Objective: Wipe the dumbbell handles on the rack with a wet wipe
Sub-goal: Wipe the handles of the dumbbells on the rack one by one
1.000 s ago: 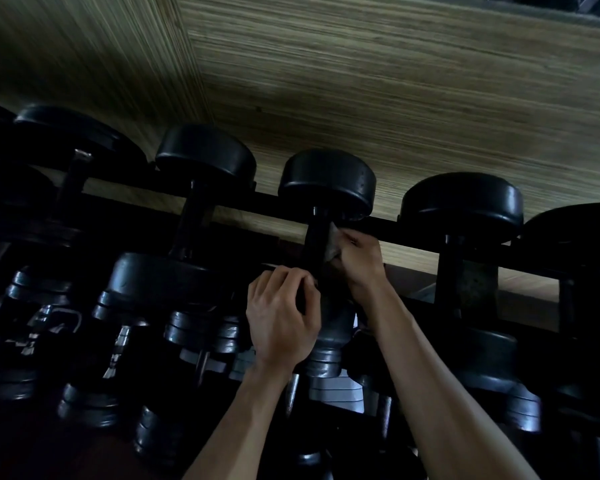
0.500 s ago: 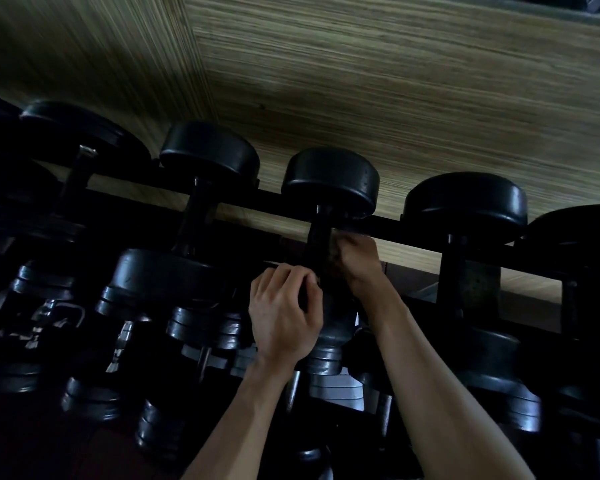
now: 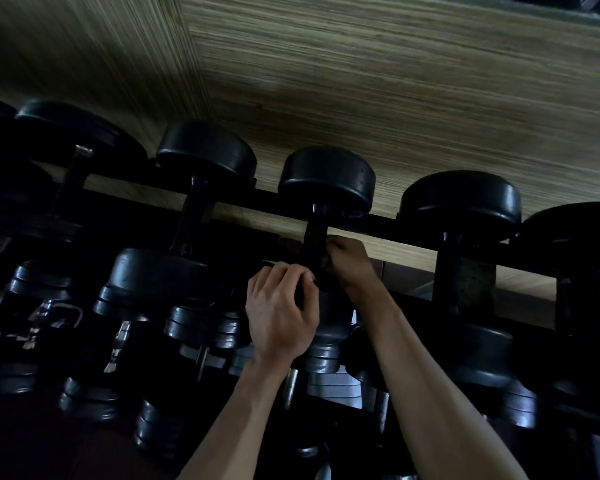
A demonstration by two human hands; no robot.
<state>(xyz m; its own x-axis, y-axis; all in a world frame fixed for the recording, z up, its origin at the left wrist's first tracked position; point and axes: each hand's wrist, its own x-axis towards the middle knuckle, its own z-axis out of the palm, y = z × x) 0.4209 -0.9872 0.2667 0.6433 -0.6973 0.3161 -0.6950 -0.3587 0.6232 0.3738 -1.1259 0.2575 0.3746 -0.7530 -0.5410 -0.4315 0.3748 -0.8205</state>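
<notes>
I see my right hand (image 3: 349,263) curled round the dark handle (image 3: 315,237); my left hand (image 3: 281,313) grips the round black head (image 3: 329,323) nearer me.

Dim, underexposed; dumbbells (image 3: 326,178) nearly black, floor (image 3: 395,81) brighter. Motion blur top left; wide-angle bending at edges.

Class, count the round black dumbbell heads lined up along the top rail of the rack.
5: far left, second, the middle one above both hands, fourth, and one cut off at the right edge. A sixth may sit at the dark left border.
</notes>
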